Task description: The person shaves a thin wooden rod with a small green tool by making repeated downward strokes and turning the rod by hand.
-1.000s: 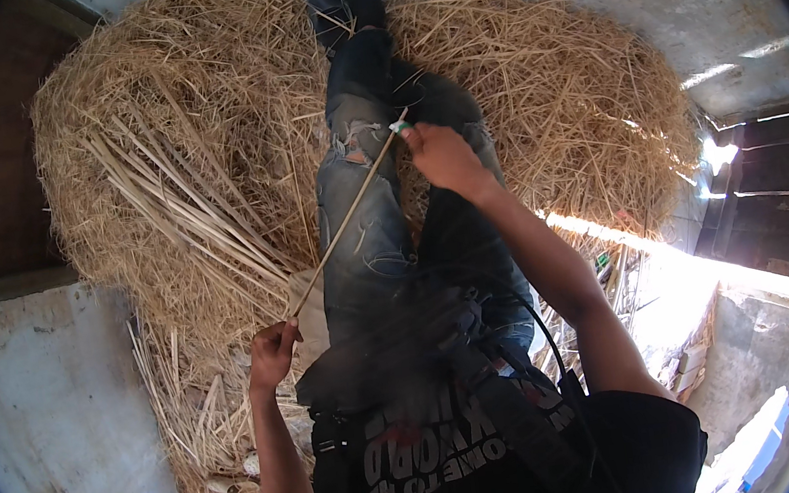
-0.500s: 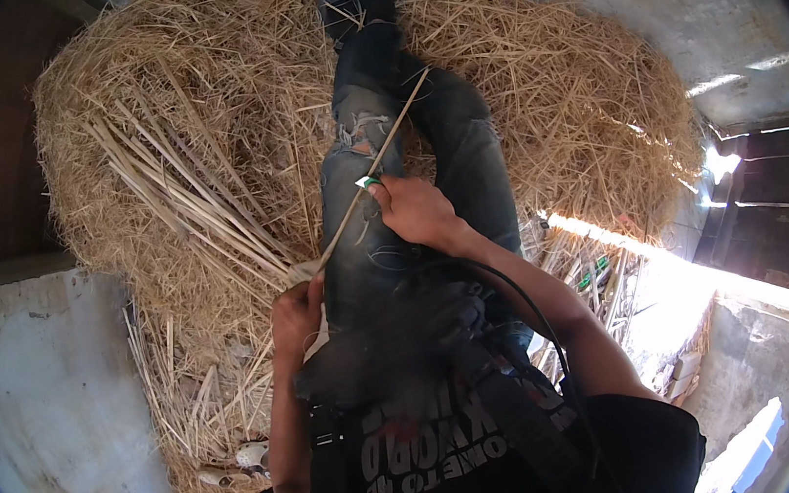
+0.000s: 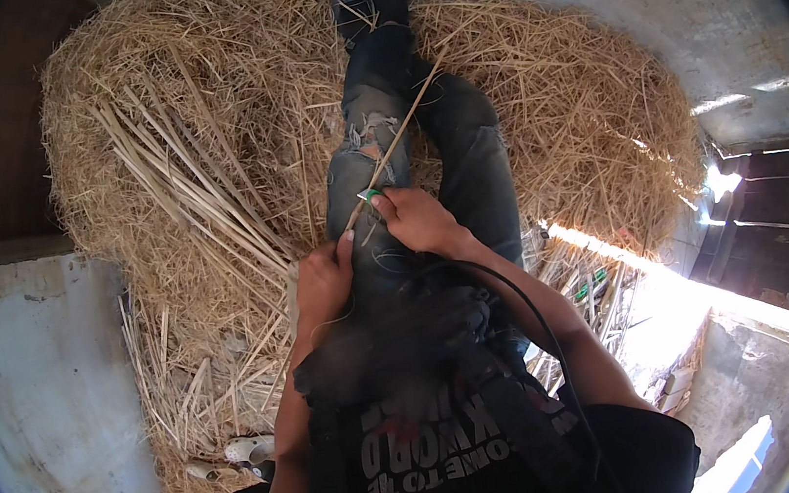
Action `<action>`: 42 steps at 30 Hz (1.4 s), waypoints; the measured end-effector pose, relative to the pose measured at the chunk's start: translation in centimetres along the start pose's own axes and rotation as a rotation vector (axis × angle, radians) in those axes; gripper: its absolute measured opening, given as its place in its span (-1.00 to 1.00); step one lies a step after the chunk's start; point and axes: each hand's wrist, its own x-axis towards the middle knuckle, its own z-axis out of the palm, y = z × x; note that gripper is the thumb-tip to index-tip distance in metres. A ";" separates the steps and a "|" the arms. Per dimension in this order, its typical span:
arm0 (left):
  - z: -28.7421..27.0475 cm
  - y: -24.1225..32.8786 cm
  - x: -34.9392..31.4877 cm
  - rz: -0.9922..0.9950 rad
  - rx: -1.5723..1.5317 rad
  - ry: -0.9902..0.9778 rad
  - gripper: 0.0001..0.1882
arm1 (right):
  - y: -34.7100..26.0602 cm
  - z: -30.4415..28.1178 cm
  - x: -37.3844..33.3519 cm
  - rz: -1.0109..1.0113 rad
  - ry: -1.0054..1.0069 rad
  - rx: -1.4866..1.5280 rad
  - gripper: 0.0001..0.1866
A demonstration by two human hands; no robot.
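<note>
We hold a straw stalk [image 3: 394, 143] over our lap, left hand [image 3: 322, 283] gripping its base, right hand [image 3: 419, 219] pinching a small blade [image 3: 368, 193] against it; a slip could nick the left fingers just below.

Straw heap [image 3: 206, 151] crowds both sides of the legs [image 3: 460, 140]; bare concrete floor [image 3: 28, 390] lies open at left
</note>
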 end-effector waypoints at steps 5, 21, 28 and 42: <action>0.1 0.7 0.1 0.012 0.010 0.017 -0.46 | 1.3 0.3 0.2 -0.049 -0.071 0.057 -0.50; 0.3 0.5 -0.7 0.041 0.068 0.075 -0.42 | 1.0 -0.9 0.6 -0.300 0.092 0.359 -0.60; 0.6 0.2 -0.6 0.028 0.068 0.116 -0.45 | 0.3 -0.9 0.3 -0.222 -0.092 0.159 -0.73; -3.7 -6.0 -4.7 0.028 0.112 0.044 -0.47 | 7.5 -5.9 3.5 -0.034 0.497 -0.052 -0.58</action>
